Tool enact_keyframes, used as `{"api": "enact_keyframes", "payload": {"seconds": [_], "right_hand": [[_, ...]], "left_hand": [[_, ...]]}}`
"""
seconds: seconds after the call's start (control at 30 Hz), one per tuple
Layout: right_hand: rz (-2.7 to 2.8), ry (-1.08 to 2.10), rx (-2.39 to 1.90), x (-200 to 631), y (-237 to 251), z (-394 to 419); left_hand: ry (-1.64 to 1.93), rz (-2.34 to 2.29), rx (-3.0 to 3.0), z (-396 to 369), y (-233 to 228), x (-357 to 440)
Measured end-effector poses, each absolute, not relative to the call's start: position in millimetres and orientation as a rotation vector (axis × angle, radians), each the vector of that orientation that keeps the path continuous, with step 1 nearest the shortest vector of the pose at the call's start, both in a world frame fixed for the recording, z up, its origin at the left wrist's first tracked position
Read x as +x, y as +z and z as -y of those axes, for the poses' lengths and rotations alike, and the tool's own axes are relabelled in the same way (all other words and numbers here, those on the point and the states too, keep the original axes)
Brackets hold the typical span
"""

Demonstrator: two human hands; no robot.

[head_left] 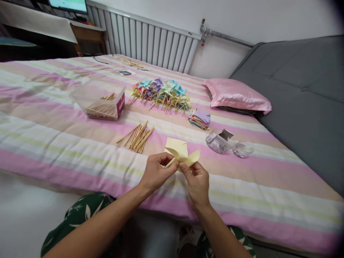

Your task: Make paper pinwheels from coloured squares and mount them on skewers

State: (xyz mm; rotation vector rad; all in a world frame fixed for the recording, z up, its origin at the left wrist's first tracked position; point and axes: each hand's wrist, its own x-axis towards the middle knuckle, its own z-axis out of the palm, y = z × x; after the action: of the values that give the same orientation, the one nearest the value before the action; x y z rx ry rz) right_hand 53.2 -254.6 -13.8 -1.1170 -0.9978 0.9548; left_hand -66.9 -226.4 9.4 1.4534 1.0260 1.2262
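Observation:
A pale yellow paper pinwheel (183, 150), partly folded, is held up between my two hands just above the bed. My left hand (158, 170) is closed on its left side, thumb and fingers pinching a curled blade. From the right, my right hand (196, 179) pinches the lower edge near the centre, thumb close to the left thumb. Part of the paper's lower side is hidden behind the fingers. Beyond my left hand lies a loose pile of thin wooden sticks (138, 138).
Finished colourful pinwheels (161, 91) lie heaped further back. A clear plastic box (99, 100) with sticks stands left. To the right are a stack of cut paper squares (200, 119), a clear container (217, 141), a smaller clear dish (242, 149) and a pink pillow (238, 95).

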Motion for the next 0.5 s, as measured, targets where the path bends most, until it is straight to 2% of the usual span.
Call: {"api": "enact_keyframes", "payload": {"seconds": [0.5], "right_hand": [[0.945,1.009,-1.09,55.1,-21.5,253.6]], "left_hand": [[1.271,-1.081,1.621,228.6,7.0,-66.9]]}}
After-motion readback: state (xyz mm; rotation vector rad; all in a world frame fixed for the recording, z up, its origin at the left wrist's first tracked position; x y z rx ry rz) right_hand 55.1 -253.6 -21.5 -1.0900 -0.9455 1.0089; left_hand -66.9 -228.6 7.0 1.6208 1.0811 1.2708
